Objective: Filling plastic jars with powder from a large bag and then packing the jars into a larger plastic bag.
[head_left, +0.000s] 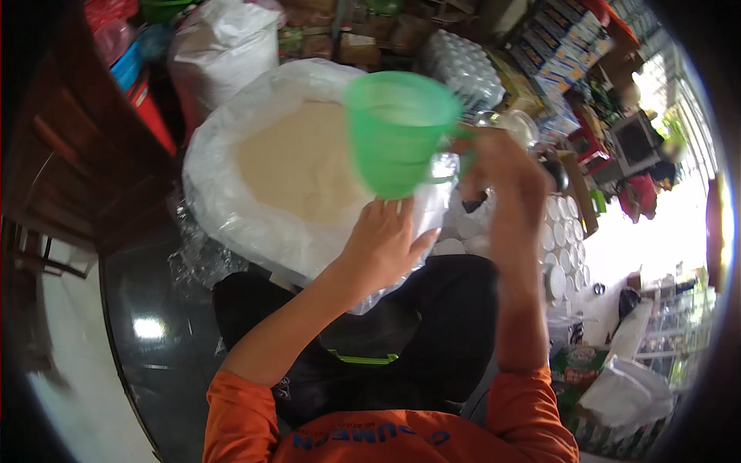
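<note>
Head view, looking down: the person's right hand (502, 166) gripped the handle of a translucent green plastic scoop cup (397, 131), held raised and tilted over an open white sack of pale grain (297, 158). The left hand (382, 243) rested just below the cup, fingers pressed around the edge of a clear plastic bag (432, 197) that hung against the sack's rim. The cup's mouth faced away and upward, and whether it held any grain could not be told.

Done well, this step appeared to call for keeping the clear bag's mouth spread wide and directly under the cup's lip, and tipping slowly so nothing spilled over the sack's rolled edge.

Both forearms came from orange sleeves (239, 417), above dark trousers (432, 324). The sack stood on a dark, glossy floor (150, 332) with crinkled clear plastic (197, 251) beside it. A second tied white sack (224, 46) stood behind, near red and blue containers (139, 77). To the right were wrapped packs of bottles (463, 65), stacked blue boxes (563, 54), rows of white round lids (559, 231) and a bright open shopfront.
</note>
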Motion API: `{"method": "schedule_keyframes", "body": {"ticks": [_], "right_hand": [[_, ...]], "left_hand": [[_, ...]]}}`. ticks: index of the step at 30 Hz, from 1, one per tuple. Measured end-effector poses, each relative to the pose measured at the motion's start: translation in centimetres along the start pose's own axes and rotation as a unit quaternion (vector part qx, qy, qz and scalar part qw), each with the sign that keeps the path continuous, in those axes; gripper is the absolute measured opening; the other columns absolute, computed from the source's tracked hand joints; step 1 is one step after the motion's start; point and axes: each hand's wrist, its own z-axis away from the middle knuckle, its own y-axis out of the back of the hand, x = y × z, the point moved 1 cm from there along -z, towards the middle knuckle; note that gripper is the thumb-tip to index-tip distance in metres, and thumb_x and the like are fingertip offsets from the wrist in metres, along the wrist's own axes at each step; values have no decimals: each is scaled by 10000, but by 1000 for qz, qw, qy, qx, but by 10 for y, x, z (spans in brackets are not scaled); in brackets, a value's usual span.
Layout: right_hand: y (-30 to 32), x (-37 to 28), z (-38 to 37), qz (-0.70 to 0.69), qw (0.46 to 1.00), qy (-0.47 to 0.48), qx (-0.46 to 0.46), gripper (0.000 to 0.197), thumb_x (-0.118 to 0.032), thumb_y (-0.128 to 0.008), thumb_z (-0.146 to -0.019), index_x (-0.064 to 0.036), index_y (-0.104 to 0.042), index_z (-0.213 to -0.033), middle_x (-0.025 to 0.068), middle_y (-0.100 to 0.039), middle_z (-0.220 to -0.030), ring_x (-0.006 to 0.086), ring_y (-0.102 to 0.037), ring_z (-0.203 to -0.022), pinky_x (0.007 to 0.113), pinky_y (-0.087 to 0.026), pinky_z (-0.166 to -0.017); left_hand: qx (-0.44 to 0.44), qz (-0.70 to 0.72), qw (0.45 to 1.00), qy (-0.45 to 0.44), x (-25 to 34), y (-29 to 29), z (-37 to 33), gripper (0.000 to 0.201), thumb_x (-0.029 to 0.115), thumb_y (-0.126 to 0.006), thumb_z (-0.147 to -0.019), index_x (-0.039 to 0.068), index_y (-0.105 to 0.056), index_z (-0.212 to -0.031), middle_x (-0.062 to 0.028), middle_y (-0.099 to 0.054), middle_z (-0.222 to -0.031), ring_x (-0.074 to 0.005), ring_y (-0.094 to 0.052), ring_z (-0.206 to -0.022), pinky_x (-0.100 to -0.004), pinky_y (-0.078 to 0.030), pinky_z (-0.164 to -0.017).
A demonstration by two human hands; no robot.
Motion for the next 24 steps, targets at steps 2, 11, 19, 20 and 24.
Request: {"method": "schedule_keyframes", "body": {"ticks": [2, 11, 19, 20, 24], "right_hand": [[-23, -2, 2, -58, 997, 4, -53, 278, -208, -550, -1038, -7, -739, -1071, 40, -645, -753, 117, -580, -664, 290, -490, -663], [-42, 24, 13, 46, 993, 0, -113, 259, -181, -688, -999, -45, -630, -1211, 97, -622, -706, 170, -617, -622, 322, -486, -622], [29, 80, 77, 103, 992, 34, 57, 183, -118, -746, -944, -7, -601, -964, 124, -649, -784, 212, -609, -605, 330, -468, -584], [38, 89, 91, 116, 991, -1, 62, 192, -132, -743, -950, -10, -595, -949, 120, -637, -785, 209, -591, -606, 331, -459, -580], [70, 117, 146, 109, 974, -195, 49, 191, -171, -720, -975, -23, -604, -940, 116, -625, -841, 209, -583, -637, 325, -450, -586]], "left_hand": [[30, -12, 999, -15, 3, -4, 1, 699, 354, -656, -988, -138, -420, -1425, -331, -512, -1395, -457, -548, -1243, -520, -469, -1024], [44, 185, 981, -37, 6, -4, 2, 511, 30, -703, -899, -20, -530, -1378, -230, -515, -1381, -423, -522, -1254, -544, -441, -1012], [18, 36, 999, 18, 18, -3, -5, 919, 336, -634, -1012, -184, -116, -1566, -426, -232, -1579, -567, -288, -1456, -566, -264, -1213], [24, 26, 999, 17, 21, -2, -6, 929, 346, -638, -1010, -184, -115, -1566, -428, -230, -1580, -564, -282, -1462, -566, -259, -1215], [91, -38, 992, -78, 37, 5, -14, 874, 305, -664, -989, -95, -189, -1604, -333, -284, -1612, -506, -315, -1466, -588, -248, -1206]]}}
